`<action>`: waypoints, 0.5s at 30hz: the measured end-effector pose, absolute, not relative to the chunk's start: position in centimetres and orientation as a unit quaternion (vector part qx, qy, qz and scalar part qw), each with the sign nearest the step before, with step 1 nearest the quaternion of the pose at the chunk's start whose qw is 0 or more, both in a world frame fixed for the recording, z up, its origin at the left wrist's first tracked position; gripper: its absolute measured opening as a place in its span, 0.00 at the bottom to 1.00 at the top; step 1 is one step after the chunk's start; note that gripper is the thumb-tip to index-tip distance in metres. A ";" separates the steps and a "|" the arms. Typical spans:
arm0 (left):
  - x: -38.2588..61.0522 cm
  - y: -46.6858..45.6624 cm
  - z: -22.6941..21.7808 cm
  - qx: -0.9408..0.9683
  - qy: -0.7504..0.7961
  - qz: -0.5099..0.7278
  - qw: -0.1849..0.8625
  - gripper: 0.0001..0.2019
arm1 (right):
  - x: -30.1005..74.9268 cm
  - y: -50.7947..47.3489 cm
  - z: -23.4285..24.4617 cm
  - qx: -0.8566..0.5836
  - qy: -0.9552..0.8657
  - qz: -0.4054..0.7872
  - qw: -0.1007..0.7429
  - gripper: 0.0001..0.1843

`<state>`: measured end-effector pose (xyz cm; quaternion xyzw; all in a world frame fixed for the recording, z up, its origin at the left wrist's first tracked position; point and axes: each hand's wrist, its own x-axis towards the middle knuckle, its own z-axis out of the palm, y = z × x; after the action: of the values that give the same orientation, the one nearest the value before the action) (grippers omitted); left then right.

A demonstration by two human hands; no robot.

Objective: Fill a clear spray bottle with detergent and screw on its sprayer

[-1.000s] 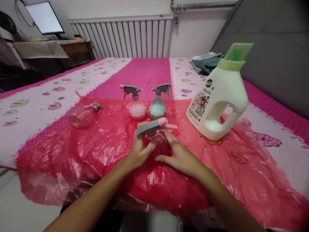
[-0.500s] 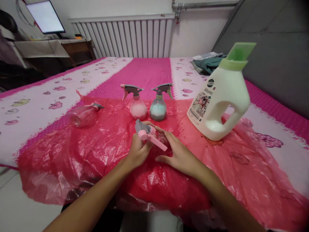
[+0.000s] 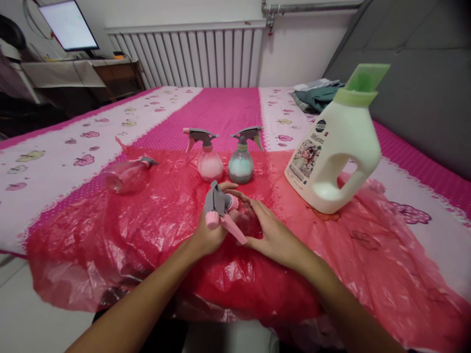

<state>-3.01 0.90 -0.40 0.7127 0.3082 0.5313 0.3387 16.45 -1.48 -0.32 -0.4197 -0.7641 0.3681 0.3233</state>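
A small clear pink spray bottle [image 3: 247, 219] stands on the red plastic sheet [image 3: 154, 230] in front of me. My left hand [image 3: 208, 230] is closed on its grey and pink trigger head [image 3: 220, 210], whose nozzle now points back toward me. My right hand [image 3: 272, 235] is wrapped round the bottle's body and steadies it. Behind them stand a pink-filled spray bottle [image 3: 209, 159] and a blue-filled spray bottle [image 3: 241, 159]. Another clear pink spray bottle [image 3: 127, 175] lies on its side at the left.
A large white detergent jug [image 3: 336, 147] with a green cap stands to the right on the sheet. The sheet covers a bed with a pink patterned cover [image 3: 217, 110]. Folded clothes [image 3: 314, 95] lie at the far right. A radiator [image 3: 191, 56] and a monitor [image 3: 68, 27] are behind.
My left hand has turned the trigger head round on the bottle: its nozzle pointed right a second ago and now points toward me. My right hand stayed on the bottle.
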 end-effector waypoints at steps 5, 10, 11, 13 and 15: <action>-3.7 1.2 -1.4 0.740 0.273 0.507 0.347 0.25 | 16.5 -1.5 -0.3 -0.426 -0.755 0.383 0.318 0.48; -3.4 1.0 -1.2 0.749 0.285 0.504 0.322 0.16 | 16.6 -1.3 -0.6 -0.407 -0.765 0.378 0.324 0.45; -3.3 1.0 -1.1 0.746 0.291 0.507 0.318 0.15 | 16.7 -1.3 -0.6 -0.400 -0.768 0.377 0.327 0.44; -3.1 0.9 -1.1 0.736 0.315 0.510 0.315 0.15 | 16.7 -1.3 -0.6 -0.393 -0.772 0.375 0.330 0.43; -3.0 0.9 -1.1 0.714 0.342 0.520 0.321 0.17 | 16.6 -1.3 -0.6 -0.397 -0.771 0.376 0.327 0.43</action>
<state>-3.04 0.91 -1.05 0.7140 0.3421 0.5199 0.3209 16.62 -1.31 -0.63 -0.3967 -0.7708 0.3764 0.3269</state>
